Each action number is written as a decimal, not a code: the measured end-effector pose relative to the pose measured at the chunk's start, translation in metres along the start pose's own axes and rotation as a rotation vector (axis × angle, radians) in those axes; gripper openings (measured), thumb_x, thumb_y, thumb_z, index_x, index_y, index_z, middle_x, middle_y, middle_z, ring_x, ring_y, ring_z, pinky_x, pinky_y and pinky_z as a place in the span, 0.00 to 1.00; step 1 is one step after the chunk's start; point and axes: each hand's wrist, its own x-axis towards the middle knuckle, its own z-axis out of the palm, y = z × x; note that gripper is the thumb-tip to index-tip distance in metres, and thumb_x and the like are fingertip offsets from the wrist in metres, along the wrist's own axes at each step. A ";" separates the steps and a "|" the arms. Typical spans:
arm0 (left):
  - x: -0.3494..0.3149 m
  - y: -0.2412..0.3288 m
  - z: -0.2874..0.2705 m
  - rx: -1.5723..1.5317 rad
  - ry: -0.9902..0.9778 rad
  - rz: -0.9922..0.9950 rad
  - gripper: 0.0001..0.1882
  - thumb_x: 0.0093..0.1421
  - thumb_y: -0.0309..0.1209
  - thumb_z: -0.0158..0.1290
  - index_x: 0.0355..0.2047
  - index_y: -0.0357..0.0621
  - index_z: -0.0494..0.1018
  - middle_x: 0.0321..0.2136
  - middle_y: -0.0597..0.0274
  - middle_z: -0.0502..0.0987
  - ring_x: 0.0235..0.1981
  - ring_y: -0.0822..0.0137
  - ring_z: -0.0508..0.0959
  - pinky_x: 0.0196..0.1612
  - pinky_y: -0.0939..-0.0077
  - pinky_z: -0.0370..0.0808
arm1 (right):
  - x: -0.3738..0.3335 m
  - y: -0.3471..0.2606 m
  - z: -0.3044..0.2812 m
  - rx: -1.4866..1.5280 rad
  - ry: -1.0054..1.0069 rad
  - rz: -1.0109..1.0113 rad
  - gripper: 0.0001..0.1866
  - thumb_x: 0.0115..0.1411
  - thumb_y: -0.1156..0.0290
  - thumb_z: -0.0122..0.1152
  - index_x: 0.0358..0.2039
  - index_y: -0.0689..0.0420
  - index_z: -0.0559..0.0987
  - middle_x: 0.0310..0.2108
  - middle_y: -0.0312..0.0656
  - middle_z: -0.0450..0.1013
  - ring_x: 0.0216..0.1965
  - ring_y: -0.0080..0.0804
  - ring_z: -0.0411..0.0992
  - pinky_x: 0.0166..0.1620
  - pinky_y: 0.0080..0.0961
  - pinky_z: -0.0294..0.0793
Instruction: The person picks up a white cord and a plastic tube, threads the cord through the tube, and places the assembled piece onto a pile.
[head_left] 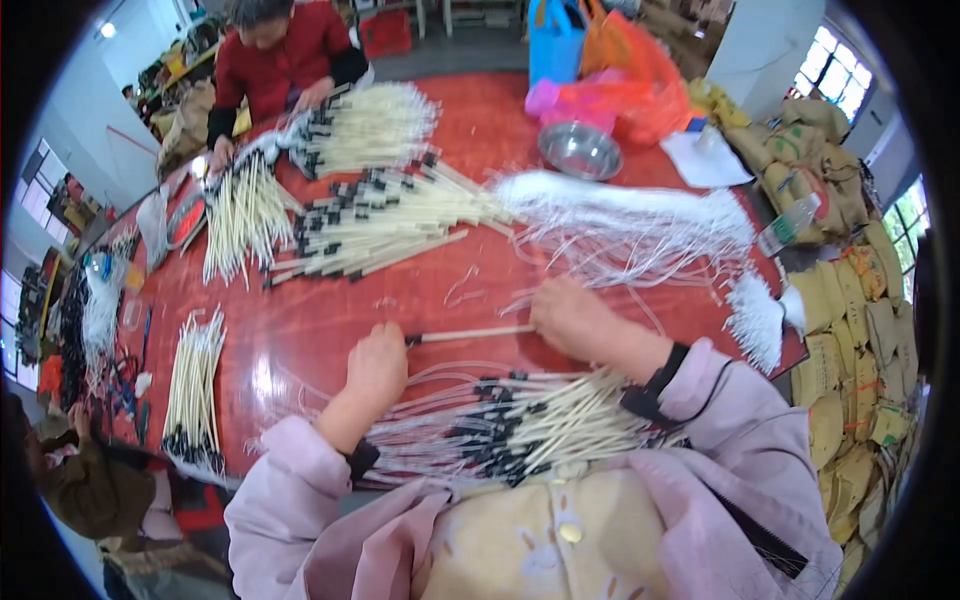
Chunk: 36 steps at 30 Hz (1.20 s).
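Observation:
Stretched between my hands is a thin cream stick [470, 334] with a black end piece. My left hand [378, 365] is closed at its black end. My right hand [570, 318] is closed around the pale end, and its fingers hide the tip. Just below my hands, close to my body, lies a pile of similar black-ended sticks [560, 420], with thin white cords [420, 430] trailing off to the left. Beyond my right hand is a wide bundle of white cords [630, 215].
More stick bundles lie on the red table [330, 330]: a far heap [370, 235] and a left stack [195, 385]. A metal bowl [580, 150] and plastic bags [640, 90] are at the back. Across the table a person [280, 70] handles sticks. Sacks [835, 350] line the right.

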 end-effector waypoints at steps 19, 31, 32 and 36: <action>-0.121 -0.212 -0.138 -0.141 0.414 -0.251 0.09 0.62 0.20 0.48 0.43 0.39 0.70 0.32 0.56 0.73 0.32 0.65 0.73 0.37 0.69 0.72 | -0.097 0.007 -0.122 0.354 -0.101 0.176 0.05 0.45 0.74 0.65 0.23 0.56 0.76 0.28 0.40 0.72 0.38 0.43 0.70 0.48 0.40 0.67; 0.045 0.062 -0.043 -0.279 0.006 0.339 0.12 0.57 0.33 0.62 0.38 0.38 0.77 0.35 0.49 0.79 0.40 0.46 0.79 0.44 0.57 0.77 | -0.102 -0.006 -0.089 0.367 -0.030 0.238 0.23 0.51 0.59 0.75 0.44 0.57 0.79 0.46 0.41 0.74 0.50 0.43 0.69 0.57 0.38 0.66; 0.054 0.073 -0.028 -0.213 0.036 0.418 0.12 0.57 0.33 0.62 0.36 0.39 0.76 0.34 0.49 0.78 0.39 0.45 0.79 0.43 0.55 0.77 | -0.092 -0.007 -0.086 0.375 -0.013 0.216 0.23 0.52 0.60 0.74 0.45 0.58 0.79 0.47 0.42 0.74 0.51 0.43 0.69 0.57 0.38 0.66; 0.081 0.099 0.013 -0.150 0.014 0.453 0.08 0.60 0.31 0.59 0.35 0.40 0.73 0.34 0.49 0.76 0.39 0.45 0.78 0.42 0.52 0.76 | -0.094 0.000 -0.080 0.388 -0.024 0.264 0.22 0.53 0.63 0.73 0.46 0.58 0.79 0.48 0.42 0.74 0.52 0.44 0.69 0.59 0.39 0.66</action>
